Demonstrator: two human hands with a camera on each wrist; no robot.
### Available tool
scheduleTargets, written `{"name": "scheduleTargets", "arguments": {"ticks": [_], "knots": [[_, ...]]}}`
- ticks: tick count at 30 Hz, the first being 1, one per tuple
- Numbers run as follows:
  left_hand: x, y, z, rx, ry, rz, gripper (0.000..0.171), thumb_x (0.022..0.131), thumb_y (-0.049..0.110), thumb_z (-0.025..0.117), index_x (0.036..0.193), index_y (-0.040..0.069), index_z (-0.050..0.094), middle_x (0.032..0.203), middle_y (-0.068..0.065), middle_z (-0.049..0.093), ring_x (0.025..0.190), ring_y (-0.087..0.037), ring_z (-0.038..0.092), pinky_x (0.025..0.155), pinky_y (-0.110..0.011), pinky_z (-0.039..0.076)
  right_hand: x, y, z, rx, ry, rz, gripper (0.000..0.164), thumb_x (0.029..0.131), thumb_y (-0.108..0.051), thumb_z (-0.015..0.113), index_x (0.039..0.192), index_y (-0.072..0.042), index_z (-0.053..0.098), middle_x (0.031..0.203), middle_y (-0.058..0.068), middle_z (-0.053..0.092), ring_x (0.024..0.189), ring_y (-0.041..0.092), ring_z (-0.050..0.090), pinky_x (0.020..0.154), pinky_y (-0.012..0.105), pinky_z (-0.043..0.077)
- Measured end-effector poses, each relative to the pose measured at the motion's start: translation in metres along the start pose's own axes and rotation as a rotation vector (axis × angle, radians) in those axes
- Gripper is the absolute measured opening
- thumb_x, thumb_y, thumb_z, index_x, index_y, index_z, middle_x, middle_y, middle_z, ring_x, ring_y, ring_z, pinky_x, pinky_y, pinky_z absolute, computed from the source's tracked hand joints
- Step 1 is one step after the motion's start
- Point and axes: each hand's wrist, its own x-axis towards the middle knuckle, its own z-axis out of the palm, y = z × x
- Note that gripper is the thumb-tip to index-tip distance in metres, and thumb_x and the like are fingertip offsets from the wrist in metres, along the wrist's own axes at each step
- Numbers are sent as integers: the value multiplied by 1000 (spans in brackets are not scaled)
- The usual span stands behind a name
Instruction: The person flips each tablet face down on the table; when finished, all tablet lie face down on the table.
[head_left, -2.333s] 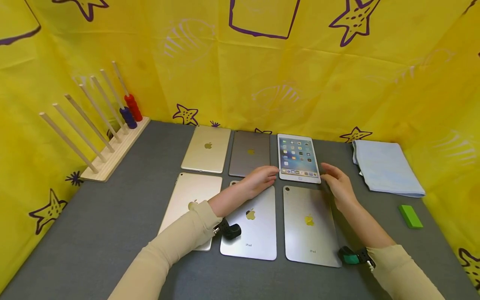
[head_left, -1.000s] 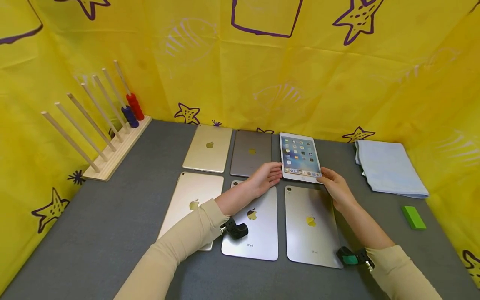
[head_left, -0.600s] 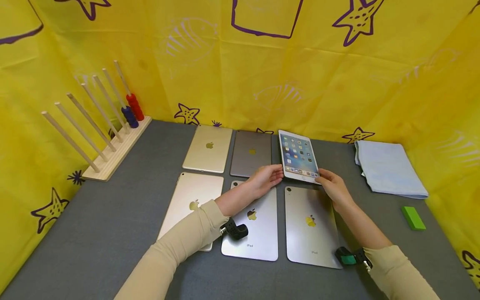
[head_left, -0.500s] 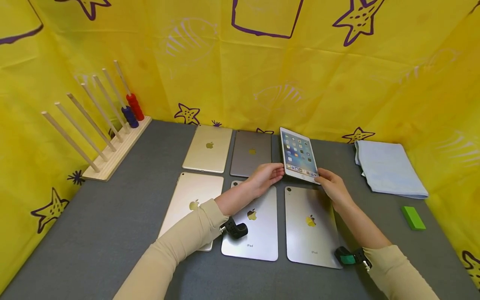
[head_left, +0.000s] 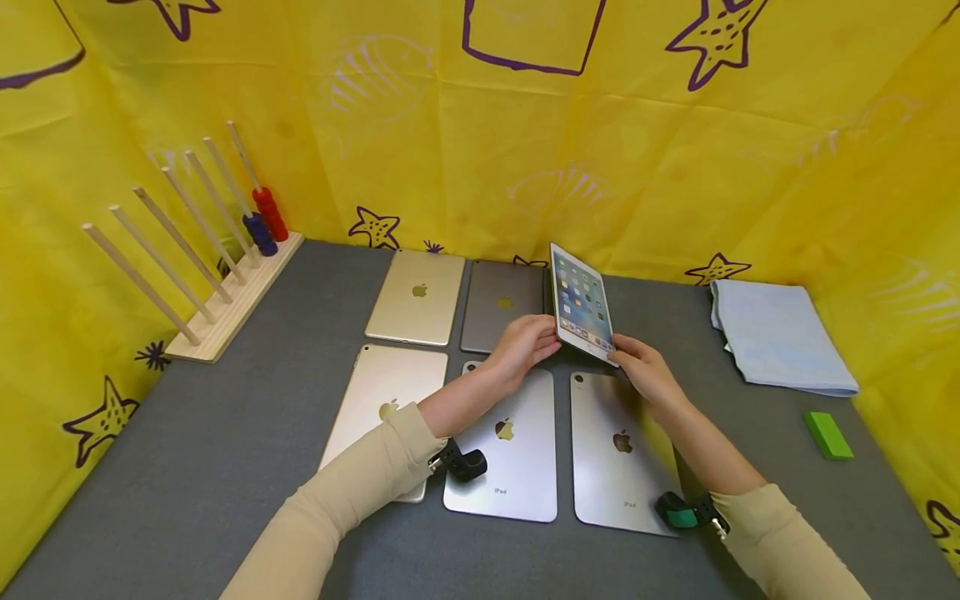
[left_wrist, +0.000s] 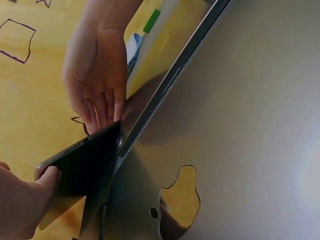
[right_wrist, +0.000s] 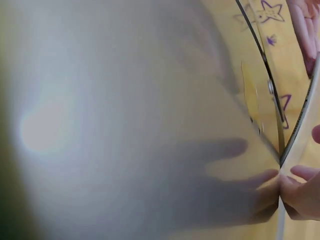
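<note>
A white tablet [head_left: 579, 292] with a lit screen of app icons is tilted, its far end and left side raised off the table. My right hand [head_left: 651, 379] pinches its lower right corner, thumb on the screen side. At the lower left edge my left hand [head_left: 517, 354] holds the tablet; in the left wrist view one digit of the left hand [left_wrist: 25, 202] presses its dark, shadowed back. Below the hands lie a silver tablet [head_left: 500, 467] and another silver tablet [head_left: 618, 483], backs up. In the right wrist view, a blurred tablet back fills most of the picture.
A gold tablet [head_left: 416, 312], a dark grey tablet [head_left: 498, 287] and a pale gold tablet [head_left: 375, 392] lie back up at left. A wooden peg abacus [head_left: 228, 292] stands far left. Right are a folded blue cloth [head_left: 780, 333] and a green block [head_left: 828, 435]. Yellow fabric hangs behind.
The white tablet lay flat between both hands at first. Both hands have taken hold of it; its far end and left side have risen, and it has shifted slightly left.
</note>
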Motion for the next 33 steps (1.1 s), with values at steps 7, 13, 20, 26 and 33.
{"name": "scheduleTargets", "arguments": {"ticks": [7,13,20,26,33], "knots": [[-9,9,-1,-15,25,61,37,101,7,44,131,-15,46,132,-30,51,118,-32,54,103,-36,44,4,-6,9,-158,-44,-25,59,102,-21,48,151,4,26,151,27,29,134,37,30,112,51,26],[-11,9,0,-34,46,59,40,100,7,46,133,-14,45,133,-30,50,121,-33,52,104,-35,43,6,-11,16,-418,19,-173,58,101,-29,51,146,5,37,148,27,34,126,41,38,103,53,34],[-11,9,2,-29,36,71,39,99,7,45,132,-15,46,130,-29,52,117,-28,53,105,-35,42,8,-24,31,-397,140,-322,50,98,-33,57,139,-5,53,136,19,51,114,36,54,92,47,47],[-11,8,2,-15,-8,86,41,99,8,46,133,-15,44,131,-27,51,120,-28,52,108,-37,39,8,-31,36,-351,123,-315,59,95,-45,59,141,-9,52,134,19,54,124,37,49,99,53,43],[-14,9,1,20,-79,98,50,103,17,44,143,-10,36,143,-24,45,133,-28,44,109,-31,37,7,-34,37,-295,122,-283,66,90,-53,63,141,-12,53,132,16,57,127,33,47,101,52,42]]}}
